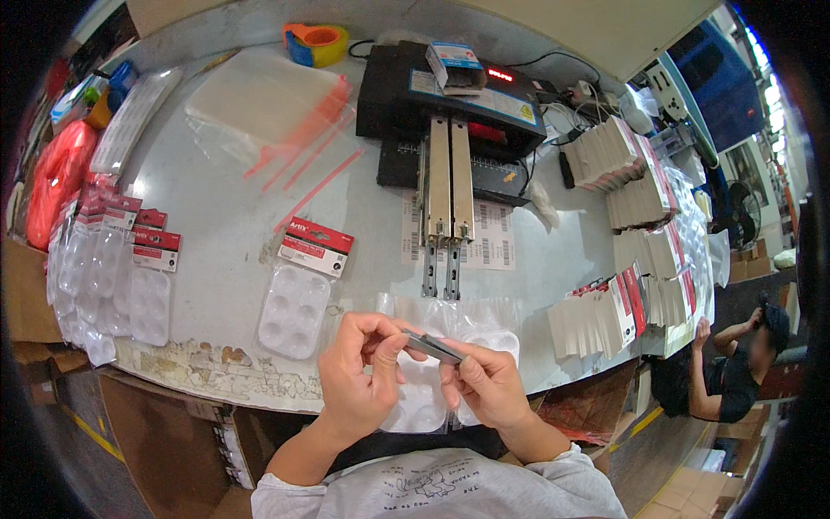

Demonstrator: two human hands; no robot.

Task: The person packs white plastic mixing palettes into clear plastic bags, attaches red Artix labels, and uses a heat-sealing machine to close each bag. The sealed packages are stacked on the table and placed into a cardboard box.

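Note:
A short dark grey strip of staples point(435, 347) is between my two hands, above the table's near edge. My left hand point(359, 368) pinches its left end with thumb and forefinger. At its right end, my right hand point(488, 381) grips it between thumb and fingers. White plastic paint palettes point(415, 406) in clear bags lie under my hands, partly hidden by them. Just beyond, two long metal rails point(450, 186) reach toward me from a black machine point(389, 86) with a lit red display. A small blue and white box point(456, 67) sits on the machine.
One carded palette point(296, 307) lies left of my hands; several more packs point(112, 268) pile at the far left. Card stacks point(596, 316) stand at right. Clear bags point(259, 95) and a tape dispenser point(316, 45) are at the back. Another person point(726, 372) is beyond the right edge.

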